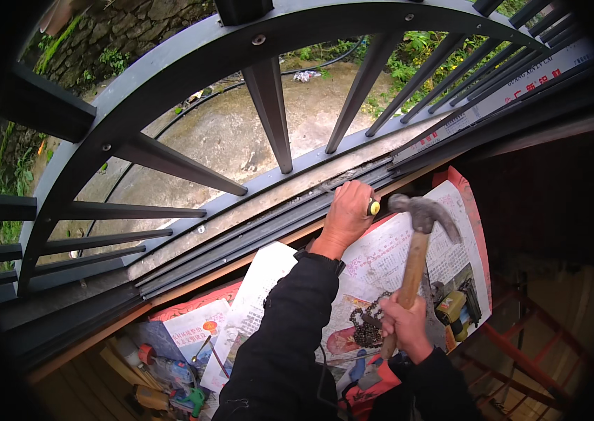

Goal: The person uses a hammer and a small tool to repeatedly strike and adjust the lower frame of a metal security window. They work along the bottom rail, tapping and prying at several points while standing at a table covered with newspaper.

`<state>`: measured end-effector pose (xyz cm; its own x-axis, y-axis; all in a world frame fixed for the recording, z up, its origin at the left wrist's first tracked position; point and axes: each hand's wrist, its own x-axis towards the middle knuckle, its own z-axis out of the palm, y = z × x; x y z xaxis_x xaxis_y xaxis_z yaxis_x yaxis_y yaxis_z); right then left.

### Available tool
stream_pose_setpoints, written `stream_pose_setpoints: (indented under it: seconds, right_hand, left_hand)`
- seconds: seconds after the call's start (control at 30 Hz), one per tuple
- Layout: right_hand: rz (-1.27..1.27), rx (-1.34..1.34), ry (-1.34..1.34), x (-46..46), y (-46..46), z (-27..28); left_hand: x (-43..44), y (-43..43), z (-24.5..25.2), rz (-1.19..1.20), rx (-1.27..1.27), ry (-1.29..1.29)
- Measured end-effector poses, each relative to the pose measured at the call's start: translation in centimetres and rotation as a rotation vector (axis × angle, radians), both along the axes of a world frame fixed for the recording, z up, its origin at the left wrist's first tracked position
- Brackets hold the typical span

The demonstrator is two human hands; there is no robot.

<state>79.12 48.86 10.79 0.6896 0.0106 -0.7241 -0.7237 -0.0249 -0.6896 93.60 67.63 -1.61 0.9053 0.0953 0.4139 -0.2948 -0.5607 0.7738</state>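
My left hand is closed around a tool handle with a round yellow-and-black end, probably a chisel or screwdriver. It rests over the dark metal window track, and the fist hides most of the tool. My right hand grips a claw hammer by the lower part of its wooden handle. The hammer head is just right of the yellow end, apart from it in the picture. Beyond the track runs a rough concrete sill, with loose debris along the joint.
Dark metal grille bars stand outside the sill. Printed sheets carry a metal chain and a yellow-and-black tool. Bottles and tools, including a green-handled one, lie at lower left. A red metal ladder is at lower right.
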Motion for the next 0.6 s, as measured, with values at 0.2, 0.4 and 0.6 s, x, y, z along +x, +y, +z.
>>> stream_pose_setpoints:
  seconds: [0.2,0.4,0.6]
  right_hand:
    - [-0.127,-0.087,-0.012,-2.9,-3.8,-0.4]
    - [0.068,-0.269,0.255,-7.4,-7.2,-2.6]
    - [0.194,-0.386,0.274,-8.8,-6.1,-4.3]
  left_hand:
    - [0.3,-0.5,0.0,-0.023,0.055,0.045]
    - [-1.2,-0.5,0.7,0.062,0.036,0.124]
    - [-1.9,-0.7,1.7,-0.044,0.083,-0.031]
